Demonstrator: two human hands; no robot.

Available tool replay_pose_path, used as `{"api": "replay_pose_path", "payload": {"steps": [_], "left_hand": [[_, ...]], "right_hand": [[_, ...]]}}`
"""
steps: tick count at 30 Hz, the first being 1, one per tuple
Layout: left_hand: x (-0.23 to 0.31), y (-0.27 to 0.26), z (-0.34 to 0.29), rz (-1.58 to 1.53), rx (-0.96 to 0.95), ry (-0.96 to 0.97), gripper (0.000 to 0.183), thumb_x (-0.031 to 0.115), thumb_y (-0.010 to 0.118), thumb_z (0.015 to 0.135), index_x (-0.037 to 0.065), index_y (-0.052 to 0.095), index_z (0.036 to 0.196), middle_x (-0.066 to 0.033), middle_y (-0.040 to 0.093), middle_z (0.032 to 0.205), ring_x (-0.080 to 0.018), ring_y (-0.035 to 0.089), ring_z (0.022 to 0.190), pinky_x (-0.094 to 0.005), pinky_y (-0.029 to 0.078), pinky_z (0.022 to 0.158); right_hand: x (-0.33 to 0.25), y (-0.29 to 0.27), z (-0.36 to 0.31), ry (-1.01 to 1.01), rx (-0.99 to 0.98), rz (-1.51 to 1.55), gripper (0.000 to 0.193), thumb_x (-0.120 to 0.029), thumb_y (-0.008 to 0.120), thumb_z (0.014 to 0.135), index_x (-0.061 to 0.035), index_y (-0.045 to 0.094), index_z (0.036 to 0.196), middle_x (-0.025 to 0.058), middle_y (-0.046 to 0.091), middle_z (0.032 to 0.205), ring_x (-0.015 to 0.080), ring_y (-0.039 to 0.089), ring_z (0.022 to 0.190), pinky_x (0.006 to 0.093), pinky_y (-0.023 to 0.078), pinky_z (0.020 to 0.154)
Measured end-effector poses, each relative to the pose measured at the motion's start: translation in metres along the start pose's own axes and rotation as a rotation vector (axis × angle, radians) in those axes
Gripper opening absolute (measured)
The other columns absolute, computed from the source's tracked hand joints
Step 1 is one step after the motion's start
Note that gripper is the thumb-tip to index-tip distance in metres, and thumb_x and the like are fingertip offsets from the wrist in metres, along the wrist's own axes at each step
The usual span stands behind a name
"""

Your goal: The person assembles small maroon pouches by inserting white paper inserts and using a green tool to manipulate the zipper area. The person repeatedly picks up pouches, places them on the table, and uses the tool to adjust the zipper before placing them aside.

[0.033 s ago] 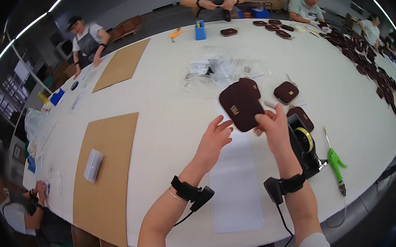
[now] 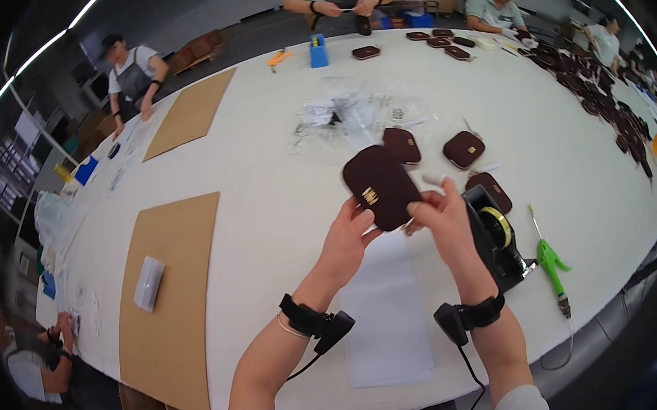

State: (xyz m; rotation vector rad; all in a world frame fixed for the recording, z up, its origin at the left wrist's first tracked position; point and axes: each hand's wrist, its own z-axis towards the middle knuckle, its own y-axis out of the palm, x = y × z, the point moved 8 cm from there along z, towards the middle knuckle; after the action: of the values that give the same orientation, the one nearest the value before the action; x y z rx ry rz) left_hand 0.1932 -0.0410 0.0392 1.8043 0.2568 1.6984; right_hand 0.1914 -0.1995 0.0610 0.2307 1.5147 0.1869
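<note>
A dark maroon pouch (image 2: 382, 188) with gold lettering is held up above the table between my two hands. My left hand (image 2: 345, 239) grips its lower left edge, thumb on the front. On the lower right corner, my right hand (image 2: 445, 221) pinches it, with the index finger raised off it. Just beyond lies a second maroon pouch (image 2: 402, 145), partly covered by the held one. Two more lie to the right: one pouch (image 2: 464, 149) and, nearer my right hand, another pouch (image 2: 490, 192). Under my hands lies white paper (image 2: 386, 310).
A black tape dispenser (image 2: 498, 240) and a green-handled tool (image 2: 551, 270) with a cord are at right. Clear plastic bags (image 2: 351, 116) lie ahead. Cardboard sheets (image 2: 173, 315) and a white packet (image 2: 149, 284) are at left. Co-workers sit or stand around the table; maroon pouches (image 2: 586, 85) heap far right.
My left hand, open and apart from the pouch before, now grips its lower left edge. The pouch has come slightly nearer and left in view. The whole view has shifted a little.
</note>
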Motion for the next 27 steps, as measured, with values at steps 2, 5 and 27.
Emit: {"api": "replay_pose_path", "payload": {"steps": [2,5,27], "left_hand": [[-0.020,0.011,-0.005,-0.218,-0.055,-0.140,0.044,0.019,0.057,0.094,0.004,0.045,0.132,-0.0099,0.057,0.125,-0.0209,0.055,0.115,-0.0383,0.045,0.099],[-0.048,0.034,-0.034,-0.406,0.018,-0.353,0.045,0.029,0.052,0.096,0.006,0.043,0.134,-0.0131,0.054,0.129,-0.0289,0.055,0.117,-0.0444,0.047,0.098],[-0.224,0.194,-0.210,0.458,-0.663,-0.978,0.059,0.006,0.066,0.082,0.002,0.036,0.133,-0.0086,0.056,0.103,-0.0108,0.059,0.070,-0.0219,0.054,0.052]], "right_hand": [[-0.023,0.008,-0.047,-0.112,-0.152,-0.406,0.057,-0.004,0.068,0.081,0.0025,0.038,0.129,0.0169,0.057,0.109,0.0161,0.062,0.089,0.0260,0.052,0.065],[-0.076,-0.074,-0.109,-0.507,0.211,-0.807,0.048,0.000,0.065,0.079,-0.0016,0.050,0.125,0.0119,0.059,0.114,0.0219,0.061,0.098,0.0298,0.051,0.079],[-0.062,-0.183,-0.487,0.710,-0.114,-0.983,0.035,-0.008,0.063,0.073,-0.0023,0.046,0.103,0.0221,0.060,0.078,0.0438,0.059,0.077,0.0477,0.046,0.065]]}}
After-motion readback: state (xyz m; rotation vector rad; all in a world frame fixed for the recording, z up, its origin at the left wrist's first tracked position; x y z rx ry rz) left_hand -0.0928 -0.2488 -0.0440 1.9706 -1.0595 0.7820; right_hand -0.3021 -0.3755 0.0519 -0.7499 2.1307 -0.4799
